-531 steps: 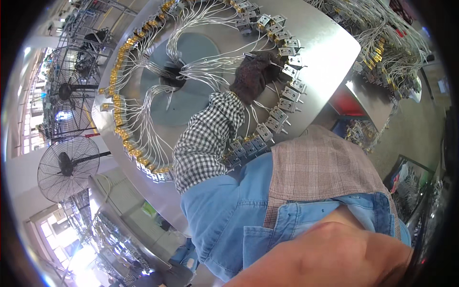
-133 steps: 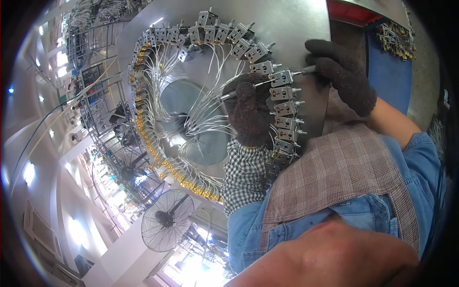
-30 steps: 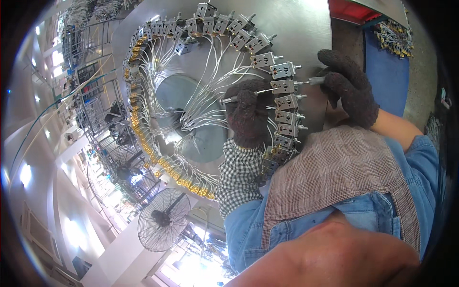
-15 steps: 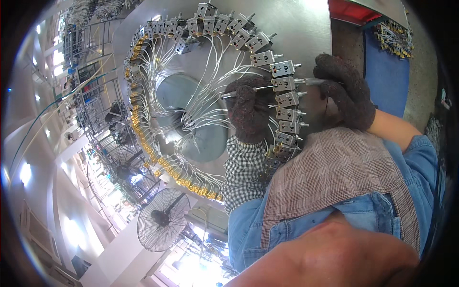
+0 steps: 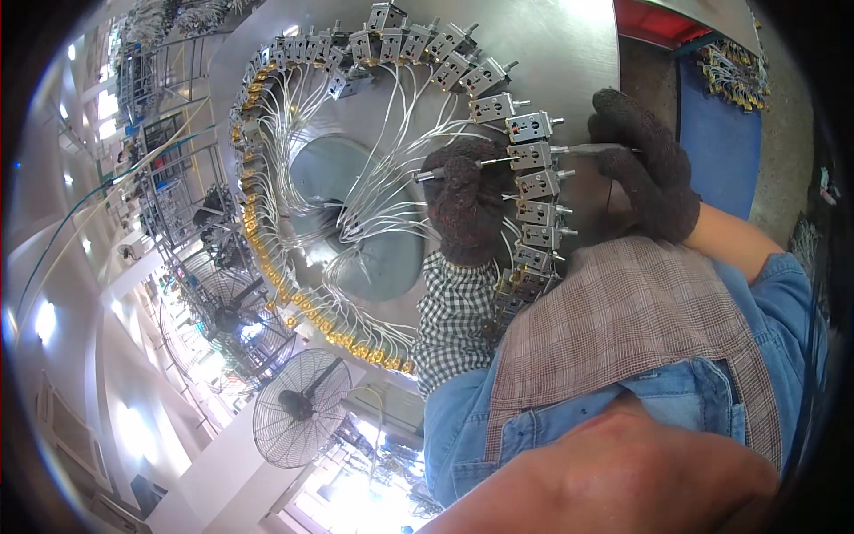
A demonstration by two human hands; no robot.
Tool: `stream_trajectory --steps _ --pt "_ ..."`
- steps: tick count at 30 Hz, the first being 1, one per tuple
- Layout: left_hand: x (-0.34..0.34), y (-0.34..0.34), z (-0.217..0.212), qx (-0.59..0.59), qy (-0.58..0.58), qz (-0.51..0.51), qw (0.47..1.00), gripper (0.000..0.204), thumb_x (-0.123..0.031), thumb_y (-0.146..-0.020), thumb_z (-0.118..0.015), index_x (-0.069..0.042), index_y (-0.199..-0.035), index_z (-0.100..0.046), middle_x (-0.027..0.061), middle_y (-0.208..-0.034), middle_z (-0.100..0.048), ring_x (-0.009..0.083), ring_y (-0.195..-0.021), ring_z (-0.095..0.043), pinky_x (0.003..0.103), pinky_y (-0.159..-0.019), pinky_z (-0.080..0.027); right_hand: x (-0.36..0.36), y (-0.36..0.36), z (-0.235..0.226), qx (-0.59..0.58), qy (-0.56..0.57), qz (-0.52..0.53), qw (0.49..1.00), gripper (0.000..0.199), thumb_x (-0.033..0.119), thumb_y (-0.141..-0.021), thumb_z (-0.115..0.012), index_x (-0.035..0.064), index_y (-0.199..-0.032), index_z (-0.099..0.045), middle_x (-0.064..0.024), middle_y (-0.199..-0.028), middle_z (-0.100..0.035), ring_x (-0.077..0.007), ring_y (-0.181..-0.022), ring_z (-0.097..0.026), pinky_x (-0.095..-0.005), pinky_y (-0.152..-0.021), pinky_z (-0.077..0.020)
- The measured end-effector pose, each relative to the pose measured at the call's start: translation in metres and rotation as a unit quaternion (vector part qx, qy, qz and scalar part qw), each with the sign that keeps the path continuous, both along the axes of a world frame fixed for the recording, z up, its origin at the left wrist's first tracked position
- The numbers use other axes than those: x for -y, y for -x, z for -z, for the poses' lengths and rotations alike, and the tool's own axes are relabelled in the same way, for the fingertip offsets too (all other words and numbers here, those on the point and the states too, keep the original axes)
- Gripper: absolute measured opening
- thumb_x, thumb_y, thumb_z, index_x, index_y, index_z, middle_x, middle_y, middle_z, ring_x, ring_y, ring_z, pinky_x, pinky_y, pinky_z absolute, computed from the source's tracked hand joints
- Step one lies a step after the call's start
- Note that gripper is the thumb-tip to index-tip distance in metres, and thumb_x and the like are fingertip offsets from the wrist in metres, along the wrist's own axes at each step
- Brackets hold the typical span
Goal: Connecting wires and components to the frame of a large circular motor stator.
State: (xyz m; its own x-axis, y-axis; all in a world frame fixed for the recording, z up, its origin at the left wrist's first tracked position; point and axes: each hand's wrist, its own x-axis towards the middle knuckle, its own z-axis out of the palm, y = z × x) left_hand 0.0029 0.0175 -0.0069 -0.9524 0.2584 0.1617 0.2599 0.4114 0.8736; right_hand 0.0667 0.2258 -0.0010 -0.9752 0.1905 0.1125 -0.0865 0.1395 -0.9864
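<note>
My left hand (image 5: 467,209), in a dark knit glove with a checked sleeve, is closed around a thin metal rod (image 5: 429,176). The rod's narrow end points right and meets a silver switch-like metal box (image 5: 531,157). On the other side of that box, my right hand (image 5: 656,169), gloved alike, is closed on a slim grey metal tool (image 5: 587,149). This tool lines up with the box's short shaft; whether they touch I cannot tell. More such boxes stand in a curved row, with white wires (image 5: 382,169) running to the middle.
The ring's left side carries brass-coloured fittings (image 5: 267,258) on white wires. A grey round plate (image 5: 382,262) lies in the middle of the metal table (image 5: 569,44). A large fan (image 5: 301,405) stands at the lower left. More wired parts (image 5: 734,73) lie at the upper right.
The fingers of my right hand have shifted slightly up and right, showing more of the grey tool. My left hand keeps the rod at the same box.
</note>
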Motion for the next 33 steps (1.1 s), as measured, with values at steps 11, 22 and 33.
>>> stream_trajectory --steps 11,22,33 --pt "-0.001 0.001 -0.004 0.095 -0.095 -0.023 0.991 0.030 -0.026 -0.083 -0.063 0.002 -0.095 -0.055 0.0138 -0.082 -0.062 0.0208 -0.066 -0.062 0.029 -0.054 -0.052 -0.008 -0.005 0.004 0.127 0.060 -0.072 0.987 0.038 -0.004 -0.080 -0.054 0.0019 -0.117 -0.047 -0.0183 -0.114 -0.054 -0.0195 -0.075 -0.059 -0.0292 -0.057 -0.0510" --pt "-0.006 0.000 -0.012 0.277 -0.441 -0.019 0.853 0.017 -0.015 -0.084 -0.058 0.002 -0.089 -0.058 0.0139 -0.089 -0.059 0.0242 -0.084 -0.060 0.037 -0.075 -0.053 -0.003 -0.005 0.000 0.106 0.136 -0.018 0.985 0.035 0.010 -0.087 -0.054 -0.0009 -0.120 -0.050 -0.0144 -0.112 -0.057 -0.0122 -0.073 -0.055 -0.0258 -0.063 -0.0479" --pt "-0.003 0.001 0.003 0.234 -0.434 -0.017 0.870 0.026 -0.019 -0.087 -0.057 0.004 -0.099 -0.052 0.0188 -0.089 -0.061 0.0281 -0.074 -0.064 0.035 -0.063 -0.056 -0.006 -0.001 -0.005 0.032 0.011 -0.049 0.998 0.032 0.018 -0.092 -0.051 0.0013 -0.119 -0.053 -0.0061 -0.093 -0.057 -0.0086 -0.066 -0.052 -0.0236 -0.060 -0.0450"
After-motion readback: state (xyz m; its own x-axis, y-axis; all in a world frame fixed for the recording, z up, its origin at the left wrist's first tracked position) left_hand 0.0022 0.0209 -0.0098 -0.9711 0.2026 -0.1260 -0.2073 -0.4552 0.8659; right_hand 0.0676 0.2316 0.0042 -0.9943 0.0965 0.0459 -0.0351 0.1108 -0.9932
